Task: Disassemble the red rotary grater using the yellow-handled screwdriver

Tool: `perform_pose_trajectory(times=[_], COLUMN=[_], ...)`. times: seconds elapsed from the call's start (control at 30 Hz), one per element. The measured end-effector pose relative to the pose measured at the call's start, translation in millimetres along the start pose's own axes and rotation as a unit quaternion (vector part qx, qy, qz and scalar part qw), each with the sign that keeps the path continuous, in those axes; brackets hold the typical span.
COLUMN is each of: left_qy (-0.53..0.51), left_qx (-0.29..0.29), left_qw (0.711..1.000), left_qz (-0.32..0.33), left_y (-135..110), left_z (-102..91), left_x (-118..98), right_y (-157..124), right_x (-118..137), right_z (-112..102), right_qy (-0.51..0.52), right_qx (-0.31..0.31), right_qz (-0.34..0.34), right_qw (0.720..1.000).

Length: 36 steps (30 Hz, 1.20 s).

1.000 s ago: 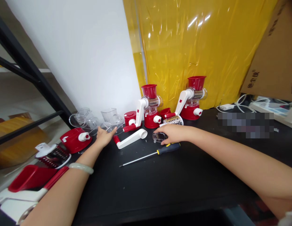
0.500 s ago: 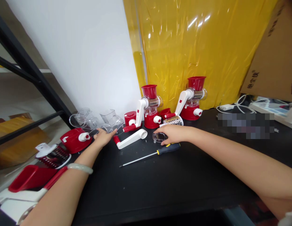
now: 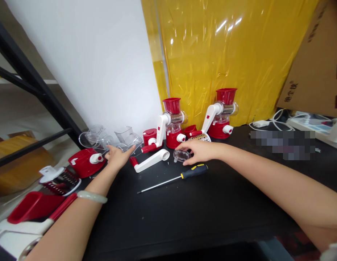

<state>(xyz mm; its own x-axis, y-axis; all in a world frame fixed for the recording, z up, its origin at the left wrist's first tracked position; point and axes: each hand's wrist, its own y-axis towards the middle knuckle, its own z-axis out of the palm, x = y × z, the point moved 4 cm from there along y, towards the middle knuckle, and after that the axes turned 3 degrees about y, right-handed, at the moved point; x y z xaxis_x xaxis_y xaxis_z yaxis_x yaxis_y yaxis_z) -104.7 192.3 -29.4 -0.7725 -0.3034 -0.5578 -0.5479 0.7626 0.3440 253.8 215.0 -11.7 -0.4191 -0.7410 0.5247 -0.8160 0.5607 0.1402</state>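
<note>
Parts cut off by the near left edge are a red hopper and white handle. Left hand lies open, fingertips at a clear housing whose outline blurs. Right hand pinches a clear disc, partly hiding it, beyond the screwdriver.

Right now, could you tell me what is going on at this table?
A person is working among red-and-white grater parts on a black table. The left hand reaches for a clear plastic housing by the wall. The right hand holds a small clear round part just above a screwdriver. Two assembled graters stand behind.
</note>
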Motion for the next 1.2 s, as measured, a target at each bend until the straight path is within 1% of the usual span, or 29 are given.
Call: perform_pose_trajectory(times=[0.07, 0.1, 0.17, 0.2, 0.27, 0.3, 0.33, 0.4, 0.5, 0.57, 0.63, 0.73, 0.87, 0.93, 1.0, 1.1, 1.2], left_qy=[-0.004, -0.008, -0.014, -0.018, -0.038, -0.035, -0.026, 0.0, 0.019, 0.021, 0.021, 0.022, 0.019, 0.022, 0.037, 0.057, 0.049], left_qx=[-0.05, -0.073, -0.122, -0.149, -0.196, -0.206, -0.204, -0.168, -0.067, -0.003, 0.035, 0.054, 0.057, 0.067, 0.075, 0.066, 0.057], left_qw=[0.998, 0.997, 0.992, 0.989, 0.973, 0.962, 0.952, 0.939, 0.921, 0.911, 0.906, 0.907, 0.907, 0.909, 0.917, 0.929, 0.93], left_qz=[-0.03, -0.036, -0.03, -0.008, 0.115, 0.174, 0.226, 0.301, 0.383, 0.412, 0.421, 0.418, 0.417, 0.411, 0.391, 0.359, 0.359], left_y=[-8.2, -13.5, -26.6, -34.1, -51.2, -59.9, -67.9, -80.3, -90.8, -93.2, -92.7, -89.4, -87.6, -88.1, -88.1, -87.5, -87.4], left_z=[-7.3, -11.2, -20.0, -24.4, -31.4, -32.8, -32.5, -27.8, -16.8, -10.6, -6.8, -3.9, -2.5, -1.4, -0.2, -0.3, -1.4], left_x=[-9.2, -15.0, -27.1, -34.0, -51.6, -59.3, -65.9, -75.4, -83.4, -84.6, -83.4, -80.2, -77.6, -77.0, -76.1, -75.5, -76.4], right_y=[-1.6, -2.8, -5.8, -7.8, -11.9, -13.4, -13.9, -12.4, -2.6, 8.7, 21.9, 39.1, 52.5, 56.6, 60.3, 65.5, 70.1], right_x=[0.5, -0.6, -6.2, -11.0, -23.3, -29.8, -35.7, -45.2, -54.6, -59.4, -63.9, -69.6, -75.4, -78.6, -82.3, -88.3, -93.2], right_z=[-15.8, -25.0, -42.6, -50.1, -60.0, -62.4, -63.7, -65.8, -73.8, -82.6, -91.7, -101.4, -101.9, -99.5, -97.7, -97.3, -98.2], right_qy=[0.033, 0.042, 0.039, 0.025, -0.014, -0.029, -0.038, -0.046, -0.06, -0.077, -0.098, -0.138, -0.176, -0.193, -0.209, -0.227, -0.235], right_qx=[-0.046, -0.083, -0.164, -0.207, -0.272, -0.288, -0.294, -0.291, -0.266, -0.238, -0.202, -0.158, -0.119, -0.112, -0.11, -0.106, -0.094], right_qz=[0.004, 0.009, 0.026, 0.044, 0.098, 0.125, 0.141, 0.154, 0.157, 0.165, 0.178, 0.196, 0.203, 0.203, 0.203, 0.204, 0.206], right_qw=[0.998, 0.996, 0.985, 0.977, 0.957, 0.949, 0.944, 0.943, 0.949, 0.954, 0.958, 0.958, 0.956, 0.953, 0.95, 0.946, 0.945])
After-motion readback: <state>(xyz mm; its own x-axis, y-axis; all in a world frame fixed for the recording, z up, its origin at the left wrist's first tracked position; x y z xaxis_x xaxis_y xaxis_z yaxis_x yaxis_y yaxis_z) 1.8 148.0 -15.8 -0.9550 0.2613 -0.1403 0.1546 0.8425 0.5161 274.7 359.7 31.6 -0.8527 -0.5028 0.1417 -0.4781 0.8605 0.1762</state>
